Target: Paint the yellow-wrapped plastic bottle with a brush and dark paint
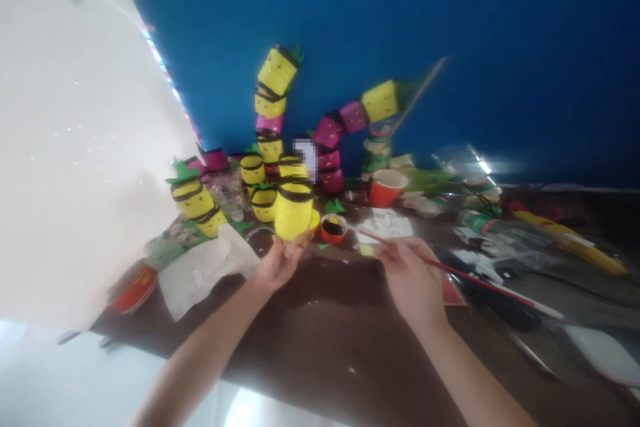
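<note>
My left hand (284,260) is closed around the lower end of a yellow cup (293,217) with a black band at its top. In my right hand (407,267) is a long, thin red paintbrush (470,275), pinched between the fingers. Its tip points left, towards a small red container (333,229) of dark paint, which stands just right of the yellow cup. Whether the tip touches the container's rim is too blurred to tell.
Stacks of yellow cups (277,71) and magenta cups (329,131) stand along the blue wall. A red paper cup (386,189), white tissue (385,223), crumpled paper (205,267), a plastic bottle (515,233) and a yellow tool (575,243) lie around the brown table (310,340).
</note>
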`<state>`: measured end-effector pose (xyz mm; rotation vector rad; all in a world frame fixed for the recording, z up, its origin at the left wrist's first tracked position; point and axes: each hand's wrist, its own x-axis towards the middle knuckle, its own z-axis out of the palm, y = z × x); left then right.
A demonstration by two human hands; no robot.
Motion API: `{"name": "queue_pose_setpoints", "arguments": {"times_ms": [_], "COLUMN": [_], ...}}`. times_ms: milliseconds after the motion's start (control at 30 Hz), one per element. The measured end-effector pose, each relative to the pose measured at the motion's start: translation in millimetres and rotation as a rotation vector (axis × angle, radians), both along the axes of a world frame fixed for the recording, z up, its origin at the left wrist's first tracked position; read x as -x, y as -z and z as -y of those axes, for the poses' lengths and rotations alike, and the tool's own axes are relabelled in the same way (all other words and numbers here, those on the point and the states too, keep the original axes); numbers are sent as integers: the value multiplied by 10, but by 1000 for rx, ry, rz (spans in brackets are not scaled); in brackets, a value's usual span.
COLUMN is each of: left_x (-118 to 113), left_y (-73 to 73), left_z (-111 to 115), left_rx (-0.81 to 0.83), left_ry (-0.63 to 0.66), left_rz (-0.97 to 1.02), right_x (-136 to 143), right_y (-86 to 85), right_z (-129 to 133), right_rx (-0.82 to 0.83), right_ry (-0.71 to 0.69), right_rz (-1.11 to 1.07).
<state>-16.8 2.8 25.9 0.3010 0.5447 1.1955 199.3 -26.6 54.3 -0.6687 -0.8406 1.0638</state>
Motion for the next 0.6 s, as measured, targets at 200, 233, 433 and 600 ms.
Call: {"name": "queue_pose_setpoints", "arguments": {"times_ms": [200,233,433,600], "left_x": [-35,-49,-120,-167], "left_y": [-41,-36,33,23], "left_z": [37,42,44,44], "left_rx": [64,64,117,192], "left_ry": [72,58,19,-37], "left_rz": [-1,-11,-14,-11], "right_x": [53,61,104,93], "right_y": [-30,-33,-3,107], "right_z": [78,84,89,84], "right_rx": [1,3,16,17], "right_ry": [-56,-60,-66,-71], "right_rz": [97,107,138,171]}}
